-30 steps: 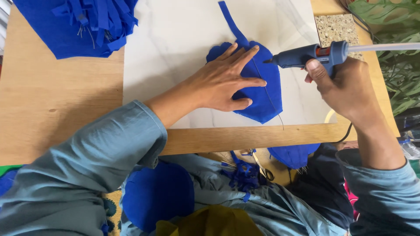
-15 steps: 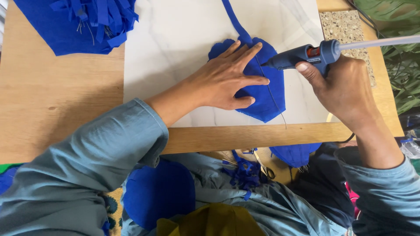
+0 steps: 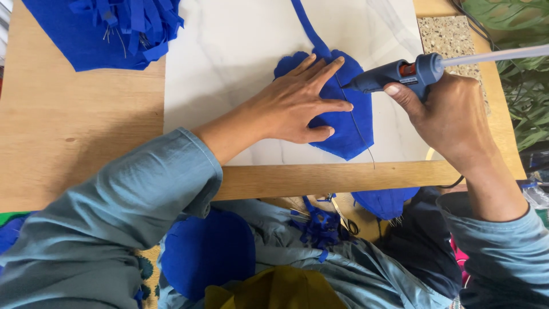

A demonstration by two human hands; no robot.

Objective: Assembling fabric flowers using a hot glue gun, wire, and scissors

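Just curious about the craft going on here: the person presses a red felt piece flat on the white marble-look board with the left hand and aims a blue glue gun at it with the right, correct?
Not quite: the head view shows the felt piece is blue, not red. The rest holds: the left hand presses it flat on the white marble-look board, and the right hand aims the blue glue gun at it.
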